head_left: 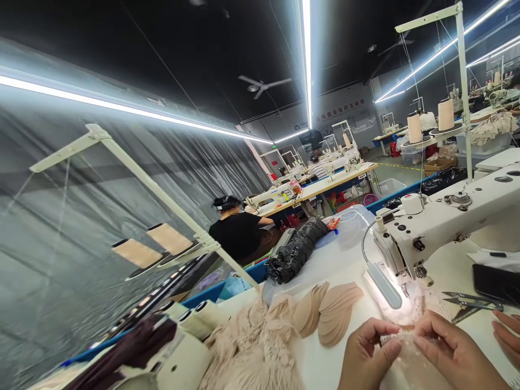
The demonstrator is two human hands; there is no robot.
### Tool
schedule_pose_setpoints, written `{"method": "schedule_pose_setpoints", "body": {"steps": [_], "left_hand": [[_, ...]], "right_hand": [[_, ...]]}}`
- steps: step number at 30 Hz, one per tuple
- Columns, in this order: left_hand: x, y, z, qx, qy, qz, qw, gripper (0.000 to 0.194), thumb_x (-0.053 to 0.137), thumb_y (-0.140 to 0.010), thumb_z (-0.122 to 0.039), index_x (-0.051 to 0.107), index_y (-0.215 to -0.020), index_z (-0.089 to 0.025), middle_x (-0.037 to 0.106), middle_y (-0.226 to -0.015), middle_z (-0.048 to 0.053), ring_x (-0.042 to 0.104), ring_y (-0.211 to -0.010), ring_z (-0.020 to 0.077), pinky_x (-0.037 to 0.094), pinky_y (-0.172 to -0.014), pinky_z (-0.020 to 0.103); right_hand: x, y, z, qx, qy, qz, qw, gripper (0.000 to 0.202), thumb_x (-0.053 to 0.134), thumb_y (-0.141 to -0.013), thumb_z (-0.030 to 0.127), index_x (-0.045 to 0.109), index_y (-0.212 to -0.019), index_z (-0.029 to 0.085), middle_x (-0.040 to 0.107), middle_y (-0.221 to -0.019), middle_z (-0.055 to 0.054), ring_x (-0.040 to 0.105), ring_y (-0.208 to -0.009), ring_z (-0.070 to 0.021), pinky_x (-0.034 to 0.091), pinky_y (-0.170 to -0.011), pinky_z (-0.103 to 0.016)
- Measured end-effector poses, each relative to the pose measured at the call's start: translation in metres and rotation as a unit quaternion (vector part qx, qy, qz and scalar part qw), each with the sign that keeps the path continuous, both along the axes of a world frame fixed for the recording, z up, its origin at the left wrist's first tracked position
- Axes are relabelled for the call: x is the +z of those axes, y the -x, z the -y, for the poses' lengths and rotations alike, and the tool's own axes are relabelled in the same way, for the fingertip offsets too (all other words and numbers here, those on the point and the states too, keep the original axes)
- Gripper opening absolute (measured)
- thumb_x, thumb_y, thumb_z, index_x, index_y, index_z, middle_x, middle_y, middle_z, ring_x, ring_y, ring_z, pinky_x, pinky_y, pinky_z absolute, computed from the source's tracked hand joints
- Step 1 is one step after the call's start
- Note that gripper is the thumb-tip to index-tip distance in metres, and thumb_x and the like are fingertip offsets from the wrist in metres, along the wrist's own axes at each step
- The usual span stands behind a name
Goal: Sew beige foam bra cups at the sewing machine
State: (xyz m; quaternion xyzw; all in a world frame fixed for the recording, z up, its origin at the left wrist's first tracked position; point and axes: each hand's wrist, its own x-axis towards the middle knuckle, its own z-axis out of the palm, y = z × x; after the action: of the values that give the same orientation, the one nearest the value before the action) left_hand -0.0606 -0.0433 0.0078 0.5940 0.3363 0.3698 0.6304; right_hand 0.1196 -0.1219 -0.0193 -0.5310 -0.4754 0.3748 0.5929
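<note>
My left hand pinches the edge of a pale pink lace piece between thumb and fingers. Close beside it, my right hand pinches the same lace piece. The lace lies just in front of the sewing machine, and part of it bunches up near the needle area, where a small lamp shines. Left of my hands, several beige oval pads are fanned out on the white table. A heap of beige lace garments sits farther left.
Scissors and a dark phone lie right of the machine. Another person's hand reaches in at the right edge. A black plastic bundle rests behind the pads. Thread cones stand on a rack. A co-worker sits ahead.
</note>
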Motion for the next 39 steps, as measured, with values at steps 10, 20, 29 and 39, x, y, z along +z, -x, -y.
{"method": "schedule_pose_setpoints", "body": {"steps": [10,20,29,39], "left_hand": [[-0.010,0.005,-0.006,0.024,-0.037,-0.031,0.999,0.051,0.091,-0.071,-0.068,0.080,-0.076,-0.018,0.064,-0.073,0.002,0.052,-0.073,0.0167,0.042,-0.073,0.028],[-0.006,-0.003,0.001,-0.045,0.057,0.039,0.997,0.059,0.098,-0.066,-0.060,0.075,-0.099,-0.018,0.075,-0.086,0.006,0.066,-0.077,0.0200,0.050,-0.076,0.031],[-0.012,-0.001,-0.001,-0.002,0.011,-0.005,1.000,0.046,0.095,-0.069,-0.061,0.083,-0.085,-0.019,0.076,-0.080,0.006,0.064,-0.077,0.0204,0.050,-0.079,0.032],[-0.015,-0.005,0.004,-0.039,0.079,0.046,0.995,0.054,0.096,-0.069,-0.061,0.075,-0.093,-0.017,0.076,-0.086,0.006,0.065,-0.074,0.0190,0.051,-0.076,0.031]], "right_hand": [[-0.002,0.000,0.000,0.003,0.004,-0.011,1.000,0.057,0.063,-0.089,0.080,0.068,-0.076,0.025,0.063,-0.073,0.001,0.058,-0.072,-0.0193,0.051,-0.068,-0.026],[-0.004,0.002,0.001,0.000,0.002,-0.003,1.000,0.054,0.063,-0.091,0.078,0.067,-0.077,0.026,0.065,-0.074,0.000,0.062,-0.072,-0.0196,0.052,-0.068,-0.026],[-0.009,0.000,0.000,0.028,0.015,-0.008,0.999,0.054,0.062,-0.092,0.077,0.068,-0.080,0.025,0.063,-0.077,0.000,0.062,-0.076,-0.0203,0.052,-0.072,-0.028],[-0.005,0.007,0.001,0.010,-0.011,-0.007,1.000,0.050,0.063,-0.095,0.071,0.068,-0.078,0.025,0.064,-0.078,0.000,0.060,-0.076,-0.0200,0.048,-0.071,-0.029]]}}
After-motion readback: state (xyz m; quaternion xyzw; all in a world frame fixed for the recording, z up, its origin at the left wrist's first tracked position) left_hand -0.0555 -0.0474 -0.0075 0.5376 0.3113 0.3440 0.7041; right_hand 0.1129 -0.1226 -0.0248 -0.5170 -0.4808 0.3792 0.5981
